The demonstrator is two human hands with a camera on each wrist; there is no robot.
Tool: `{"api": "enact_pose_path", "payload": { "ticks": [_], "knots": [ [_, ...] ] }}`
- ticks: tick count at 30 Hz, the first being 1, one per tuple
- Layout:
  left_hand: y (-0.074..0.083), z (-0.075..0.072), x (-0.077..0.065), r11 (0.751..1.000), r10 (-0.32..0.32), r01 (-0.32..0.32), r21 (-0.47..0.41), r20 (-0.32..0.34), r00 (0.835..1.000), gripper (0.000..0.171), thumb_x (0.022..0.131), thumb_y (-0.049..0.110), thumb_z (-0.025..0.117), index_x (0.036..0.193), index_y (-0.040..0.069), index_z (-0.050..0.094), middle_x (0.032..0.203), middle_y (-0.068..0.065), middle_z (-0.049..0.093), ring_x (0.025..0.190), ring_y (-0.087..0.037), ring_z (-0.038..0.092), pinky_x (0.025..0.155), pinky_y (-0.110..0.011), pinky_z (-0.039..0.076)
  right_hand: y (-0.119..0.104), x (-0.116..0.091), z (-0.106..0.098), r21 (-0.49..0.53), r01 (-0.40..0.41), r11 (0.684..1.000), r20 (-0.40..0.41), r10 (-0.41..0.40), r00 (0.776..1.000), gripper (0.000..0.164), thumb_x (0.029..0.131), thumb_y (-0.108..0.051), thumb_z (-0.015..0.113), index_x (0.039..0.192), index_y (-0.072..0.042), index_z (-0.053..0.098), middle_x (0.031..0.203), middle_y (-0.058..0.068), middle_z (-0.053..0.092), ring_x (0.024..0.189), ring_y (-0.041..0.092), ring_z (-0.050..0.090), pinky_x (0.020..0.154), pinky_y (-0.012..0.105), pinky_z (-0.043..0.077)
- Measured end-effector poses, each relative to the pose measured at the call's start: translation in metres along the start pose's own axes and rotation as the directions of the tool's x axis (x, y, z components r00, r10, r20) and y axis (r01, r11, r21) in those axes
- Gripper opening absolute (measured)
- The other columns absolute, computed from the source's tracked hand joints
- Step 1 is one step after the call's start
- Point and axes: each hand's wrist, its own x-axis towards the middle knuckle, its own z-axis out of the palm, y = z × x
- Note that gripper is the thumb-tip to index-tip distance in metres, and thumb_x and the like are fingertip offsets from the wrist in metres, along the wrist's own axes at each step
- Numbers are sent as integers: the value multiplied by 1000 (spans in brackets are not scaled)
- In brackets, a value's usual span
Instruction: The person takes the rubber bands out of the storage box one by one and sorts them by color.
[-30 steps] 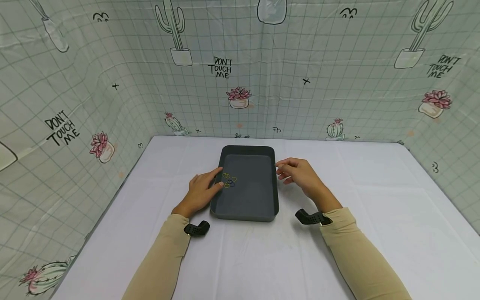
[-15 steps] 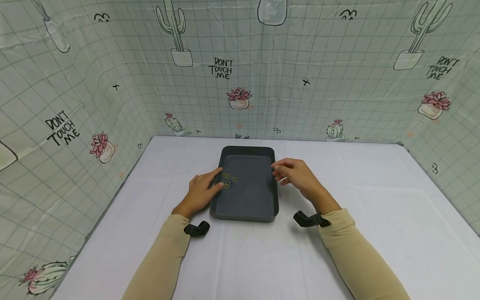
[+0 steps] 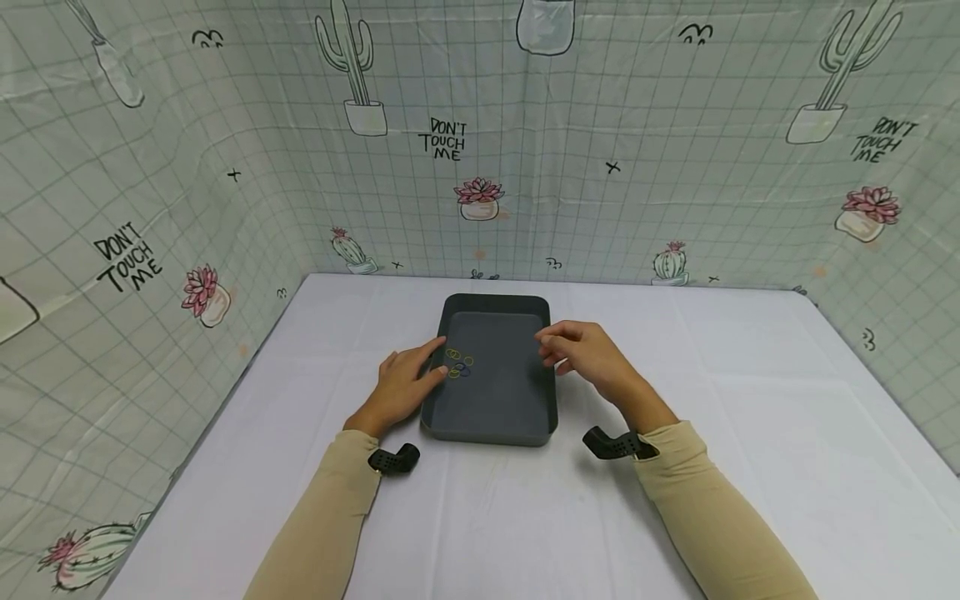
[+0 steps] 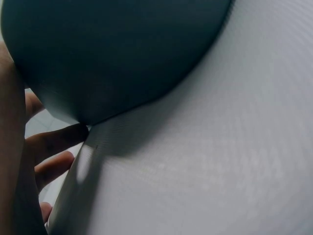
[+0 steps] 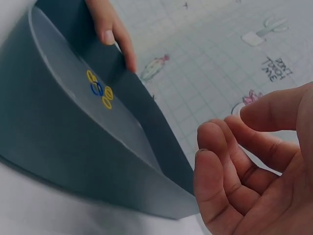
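Note:
A dark grey rectangular tray (image 3: 491, 400) lies on the white table. Inside, near its left wall, are several thin yellow and blue rubber bands (image 3: 459, 367), also seen in the right wrist view as small rings (image 5: 99, 89). My left hand (image 3: 401, 382) holds the tray's left wall, the thumb over the rim and other fingers (image 4: 58, 142) along the outside. My right hand (image 3: 588, 354) hovers at the right rim, fingertips above the tray's inside. Its fingers are loosely bent, with a gap between thumb and forefinger and nothing held.
The white tablecloth (image 3: 750, 417) spreads out around the tray. A gridded curtain (image 3: 600, 108) with cactus drawings stands behind the table and along its sides. Black wrist cameras (image 3: 393, 458) sit below both hands, close to the cloth.
My right hand has moved left, from beside the tray's right wall to over its rim. The left hand, the tray and the rubber bands have stayed in place.

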Motion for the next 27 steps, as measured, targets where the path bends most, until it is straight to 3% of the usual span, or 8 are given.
{"api": "enact_pose_path", "payload": {
  "ticks": [5, 27],
  "knots": [
    [0, 0, 0, 1000, 1, -1, -6, 3, 1000, 58, 103, 39, 50, 157, 19, 39, 155, -10, 43, 143, -35, 35, 117, -59, 4, -2, 0, 6, -17, 4, 1000, 19, -3, 1000, 35, 102, -21, 59, 126, 4, 65, 110, 21, 68, 91, 24, 67, 76, 34, 56],
    [0, 0, 0, 1000, 2, -2, 6, 7, 1000, 58, 103, 39, 49, 157, 19, 39, 155, -9, 43, 144, -34, 34, 117, -59, 4, -6, 16, 21, -48, 8, 999, 74, -4, 997, 39, 102, -29, 60, 126, 1, 66, 113, 22, 68, 91, 24, 67, 79, 36, 57]
  ]
}}
